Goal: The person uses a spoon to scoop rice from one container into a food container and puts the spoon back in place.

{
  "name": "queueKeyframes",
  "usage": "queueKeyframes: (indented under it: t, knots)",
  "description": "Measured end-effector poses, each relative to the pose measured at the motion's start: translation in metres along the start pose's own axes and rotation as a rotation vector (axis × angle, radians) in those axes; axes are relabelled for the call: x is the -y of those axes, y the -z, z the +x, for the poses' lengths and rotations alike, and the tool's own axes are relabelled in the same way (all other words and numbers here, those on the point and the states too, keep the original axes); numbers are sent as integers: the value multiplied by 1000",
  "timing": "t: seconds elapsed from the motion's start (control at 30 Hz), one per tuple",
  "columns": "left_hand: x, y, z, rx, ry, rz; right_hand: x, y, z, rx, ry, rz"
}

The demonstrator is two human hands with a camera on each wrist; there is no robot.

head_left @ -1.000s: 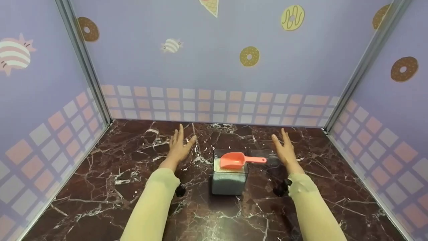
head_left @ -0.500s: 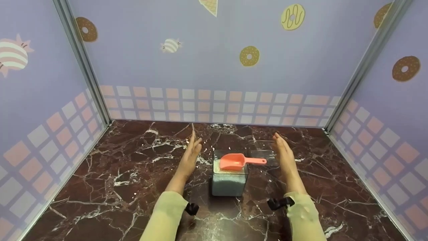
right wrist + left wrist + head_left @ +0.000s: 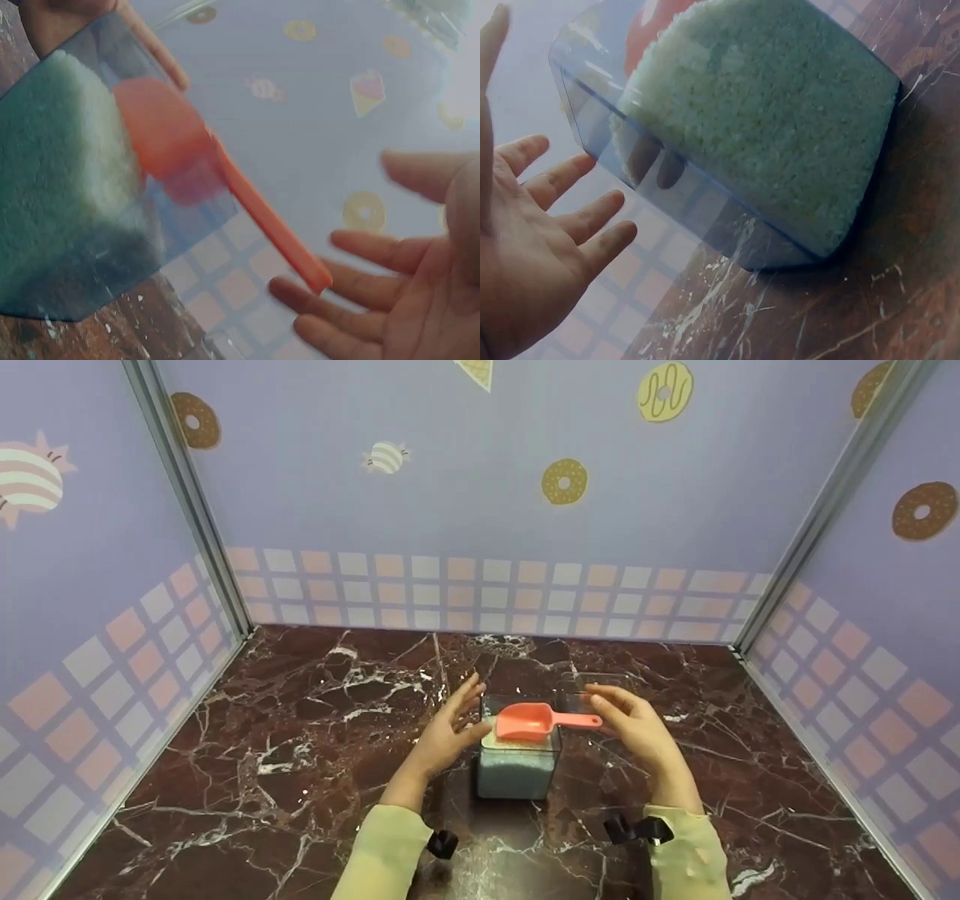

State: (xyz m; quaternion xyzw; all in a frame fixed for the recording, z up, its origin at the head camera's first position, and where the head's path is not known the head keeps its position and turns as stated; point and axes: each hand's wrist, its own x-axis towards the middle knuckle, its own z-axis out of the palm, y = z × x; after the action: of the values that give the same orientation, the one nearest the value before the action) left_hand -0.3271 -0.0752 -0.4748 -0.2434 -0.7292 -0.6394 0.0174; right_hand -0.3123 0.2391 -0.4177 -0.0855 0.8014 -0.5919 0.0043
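A clear, bluish square container (image 3: 516, 776) of rice (image 3: 772, 112) stands upright on the table. An orange scoop (image 3: 525, 721) lies on the rice, its handle (image 3: 270, 225) sticking out over the rim to the right. My left hand (image 3: 446, 739) is at the container's left side, fingers spread and fairly straight; whether a fingertip touches the wall I cannot tell. Close to the handle's end is my right hand (image 3: 641, 731), thumb apart and fingers loosely bent. In the right wrist view its fingers (image 3: 360, 247) extend beside the handle tip without gripping it.
A flat transparent piece (image 3: 600, 681), hard to make out, lies on the dark marbled table (image 3: 300, 810) behind the right hand. White grains are scattered left of the container. Patterned panels (image 3: 480, 510) enclose the table at the back and both sides.
Both hands have moved inward from either side toward the container, the left to its wall and the right to the scoop handle. The container and scoop stay in place.
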Motion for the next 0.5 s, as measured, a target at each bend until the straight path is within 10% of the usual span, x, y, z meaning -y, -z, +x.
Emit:
queueKeyframes:
  t: [0.5]
  knots:
    - [-11, -7, -8, 59, 154, 185, 4, -4, -2, 102, -203, -7]
